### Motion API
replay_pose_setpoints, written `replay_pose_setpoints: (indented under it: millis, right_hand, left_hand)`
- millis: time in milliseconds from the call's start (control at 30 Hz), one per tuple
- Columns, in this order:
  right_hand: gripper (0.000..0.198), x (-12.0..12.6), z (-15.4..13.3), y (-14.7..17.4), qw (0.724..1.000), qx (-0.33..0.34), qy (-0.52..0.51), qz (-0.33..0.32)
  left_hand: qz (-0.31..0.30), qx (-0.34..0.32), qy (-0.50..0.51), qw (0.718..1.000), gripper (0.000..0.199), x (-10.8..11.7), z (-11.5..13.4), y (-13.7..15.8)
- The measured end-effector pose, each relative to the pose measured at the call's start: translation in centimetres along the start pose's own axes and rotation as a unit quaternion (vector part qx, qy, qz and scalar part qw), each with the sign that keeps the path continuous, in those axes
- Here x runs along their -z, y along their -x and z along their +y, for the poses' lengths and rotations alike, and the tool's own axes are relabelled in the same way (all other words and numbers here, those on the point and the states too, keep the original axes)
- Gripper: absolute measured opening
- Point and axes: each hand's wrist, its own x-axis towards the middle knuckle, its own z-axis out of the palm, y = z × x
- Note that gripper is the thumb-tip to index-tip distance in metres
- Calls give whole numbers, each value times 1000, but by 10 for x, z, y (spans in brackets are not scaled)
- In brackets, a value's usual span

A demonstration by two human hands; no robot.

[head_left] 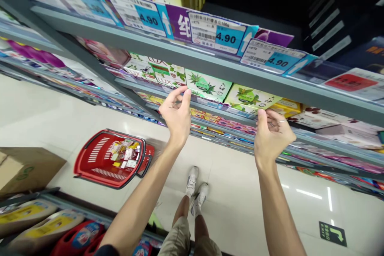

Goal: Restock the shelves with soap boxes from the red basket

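On a shelf below a row of price tags, a green-and-white soap box (207, 86) lies beside a yellow-green soap box (250, 98). My left hand (177, 110) is closed, its thumb and forefinger at the left end of the green-and-white box. At the right front corner of the yellow-green box, my right hand (273, 136) is closed in a similar pinch, a thin ring on one finger. The inner fingertips of both hands are partly hidden. Just left of the boxes sit white-and-green LUX soap packs (162, 72).
A red shopping basket (105, 160) with several small packages stands on the floor to the left. Close by is a cardboard box (33, 168). Price tags (216, 34) line the upper shelf edge. Bottles (51, 224) stand on the shelf behind me.
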Motion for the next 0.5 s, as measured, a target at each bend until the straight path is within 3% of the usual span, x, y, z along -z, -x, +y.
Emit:
replay_pose_setpoints:
  millis: [300, 500]
  right_hand:
    - [26, -2, 2, 3, 999, 36, 19, 1]
    - [26, -2, 2, 3, 1000, 23, -3, 2]
  left_hand:
    - [-1, -7, -15, 1000, 18, 1, 2, -5]
    - [-7, -6, -2, 1000, 16, 2, 1, -5]
